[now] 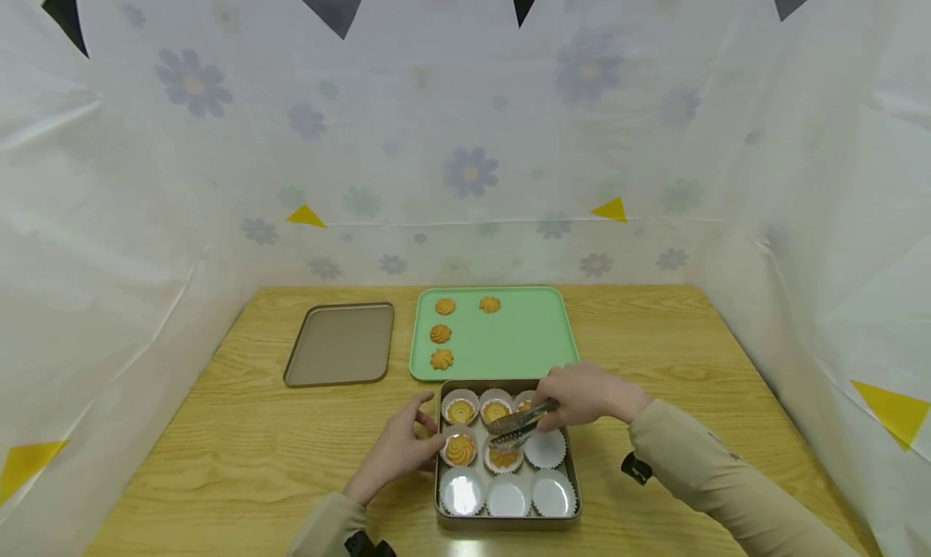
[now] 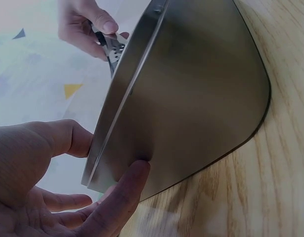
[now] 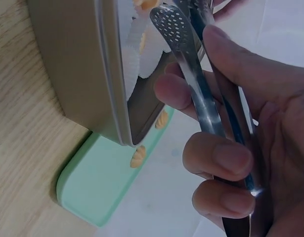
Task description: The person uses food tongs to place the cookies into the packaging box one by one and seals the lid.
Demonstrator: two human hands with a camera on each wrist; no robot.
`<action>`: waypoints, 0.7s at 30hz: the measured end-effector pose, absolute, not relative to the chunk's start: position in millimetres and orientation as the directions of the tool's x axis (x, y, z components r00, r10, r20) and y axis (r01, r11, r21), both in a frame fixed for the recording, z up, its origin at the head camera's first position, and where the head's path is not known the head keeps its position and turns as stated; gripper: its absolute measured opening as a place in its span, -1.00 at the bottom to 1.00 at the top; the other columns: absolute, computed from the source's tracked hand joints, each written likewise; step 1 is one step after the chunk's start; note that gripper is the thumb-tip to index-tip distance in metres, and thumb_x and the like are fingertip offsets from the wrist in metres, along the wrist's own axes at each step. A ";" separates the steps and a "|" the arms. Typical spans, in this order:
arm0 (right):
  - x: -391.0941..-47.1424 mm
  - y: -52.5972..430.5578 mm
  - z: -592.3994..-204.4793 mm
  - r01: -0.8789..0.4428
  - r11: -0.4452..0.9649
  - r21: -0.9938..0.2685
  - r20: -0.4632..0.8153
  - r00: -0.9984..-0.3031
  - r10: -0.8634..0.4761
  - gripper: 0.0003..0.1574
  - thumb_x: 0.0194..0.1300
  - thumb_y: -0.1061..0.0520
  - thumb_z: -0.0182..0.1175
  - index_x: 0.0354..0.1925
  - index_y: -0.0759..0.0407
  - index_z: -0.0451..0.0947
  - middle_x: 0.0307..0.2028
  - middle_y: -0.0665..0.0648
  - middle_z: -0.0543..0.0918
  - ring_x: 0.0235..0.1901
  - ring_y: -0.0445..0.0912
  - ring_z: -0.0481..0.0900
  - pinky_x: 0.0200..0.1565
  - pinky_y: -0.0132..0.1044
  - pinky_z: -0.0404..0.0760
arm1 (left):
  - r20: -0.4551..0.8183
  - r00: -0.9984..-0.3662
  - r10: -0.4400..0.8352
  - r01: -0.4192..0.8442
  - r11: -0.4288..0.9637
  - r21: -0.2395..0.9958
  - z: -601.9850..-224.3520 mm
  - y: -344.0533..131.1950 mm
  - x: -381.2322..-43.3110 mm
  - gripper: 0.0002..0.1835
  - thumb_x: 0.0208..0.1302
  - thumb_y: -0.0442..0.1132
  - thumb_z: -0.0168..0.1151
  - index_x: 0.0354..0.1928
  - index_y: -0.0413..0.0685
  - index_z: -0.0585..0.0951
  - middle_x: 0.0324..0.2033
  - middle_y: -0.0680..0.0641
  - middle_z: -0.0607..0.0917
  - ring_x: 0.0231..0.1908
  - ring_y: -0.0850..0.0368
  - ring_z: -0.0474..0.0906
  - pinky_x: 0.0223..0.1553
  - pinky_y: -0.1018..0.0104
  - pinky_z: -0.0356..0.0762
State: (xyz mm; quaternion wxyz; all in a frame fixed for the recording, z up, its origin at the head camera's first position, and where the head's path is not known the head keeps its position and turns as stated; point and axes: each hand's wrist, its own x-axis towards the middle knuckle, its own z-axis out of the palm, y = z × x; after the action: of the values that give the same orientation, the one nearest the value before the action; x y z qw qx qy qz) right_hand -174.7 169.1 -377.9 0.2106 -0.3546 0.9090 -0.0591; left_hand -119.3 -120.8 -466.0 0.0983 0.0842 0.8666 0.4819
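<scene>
My right hand [image 1: 585,391] grips metal tongs [image 3: 203,106] with perforated ends, fingers wrapped round both arms. The tong ends stand slightly apart over the middle of a rectangular metal tin [image 1: 509,522], just above a cookie [image 1: 503,458] in a white paper cup. Other cookies fill the back row of cups and the left middle cup, where a swirled cookie [image 1: 460,450] sits. The front cups, such as one paper cup [image 1: 507,496], and the right middle cup hold no cookie. My left hand [image 1: 400,444] touches the tin's left side, thumb at the rim, a fingertip against the outer wall.
Behind the tin lies a green tray [image 1: 516,339] with several cookies, mostly along its left side. A brown tray [image 1: 340,343] with nothing on it lies to the left. White sheeting [image 1: 407,137] with flower prints encloses the wooden table [image 1: 254,460] at the back and sides.
</scene>
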 end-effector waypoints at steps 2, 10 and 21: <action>-176.2 170.4 -375.2 -0.614 0.742 -0.268 -0.336 -0.663 -0.669 -0.75 0.26 -0.08 0.37 -0.13 -0.05 0.76 -0.43 -0.18 0.60 -0.46 -0.29 0.37 -0.41 -0.36 0.35 | -0.088 -0.967 0.241 0.052 0.521 0.852 -466.2 -120.8 -119.4 -0.22 0.15 -0.31 0.36 0.39 -0.38 0.29 -0.26 -0.16 0.65 -0.51 0.20 0.52 -0.51 0.43 0.50; -200.3 190.1 -375.2 -0.593 0.667 -0.452 -0.256 -0.629 -0.734 -0.51 0.38 -0.13 0.24 0.11 0.14 0.67 0.03 0.12 0.74 0.04 0.06 0.67 0.07 -0.01 0.64 | -0.085 -0.966 0.245 0.059 0.527 0.848 -467.4 -120.8 -120.0 -0.21 0.14 -0.31 0.37 0.40 -0.38 0.29 -0.27 -0.15 0.65 -0.52 0.20 0.52 -0.51 0.43 0.50; -256.3 198.3 -392.3 -0.359 0.818 -0.449 -0.182 -0.860 -0.477 -0.48 0.45 -0.08 0.18 0.08 0.33 0.60 -0.34 0.12 0.65 -0.46 -0.13 0.45 -0.38 -0.25 0.43 | -0.088 -0.965 0.248 0.058 0.529 0.847 -466.6 -121.4 -119.4 -0.21 0.14 -0.30 0.36 0.40 -0.35 0.29 -0.25 -0.16 0.65 -0.51 0.20 0.52 -0.51 0.43 0.49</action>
State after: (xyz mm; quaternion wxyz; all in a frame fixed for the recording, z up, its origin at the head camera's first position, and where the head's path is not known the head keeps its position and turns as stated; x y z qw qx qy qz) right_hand -256.3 198.3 -392.3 0.1447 -0.2216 0.9425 -0.2042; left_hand -119.4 -121.4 -466.6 0.0994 0.0883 0.8686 0.4773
